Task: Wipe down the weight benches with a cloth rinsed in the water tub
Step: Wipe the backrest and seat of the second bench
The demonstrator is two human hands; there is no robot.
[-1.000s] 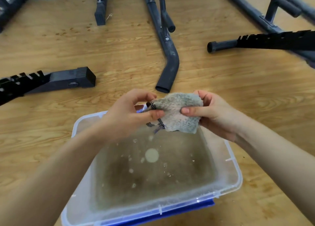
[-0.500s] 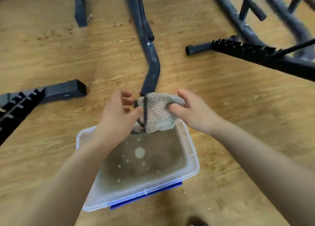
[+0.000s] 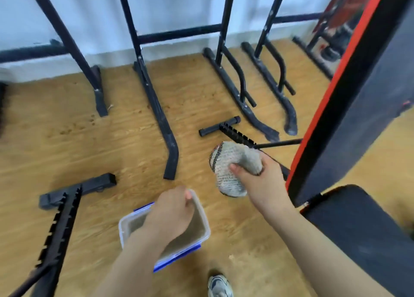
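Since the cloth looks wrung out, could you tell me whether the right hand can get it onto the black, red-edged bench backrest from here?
Probably yes: the right hand grips the grey knitted cloth right beside the black, red-edged bench backrest, with nothing between them.

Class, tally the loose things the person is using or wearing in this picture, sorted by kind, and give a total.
Cloth, held in the right hand: 1
Water tub, under the left hand: 1
Shoe: 1
Total: 3
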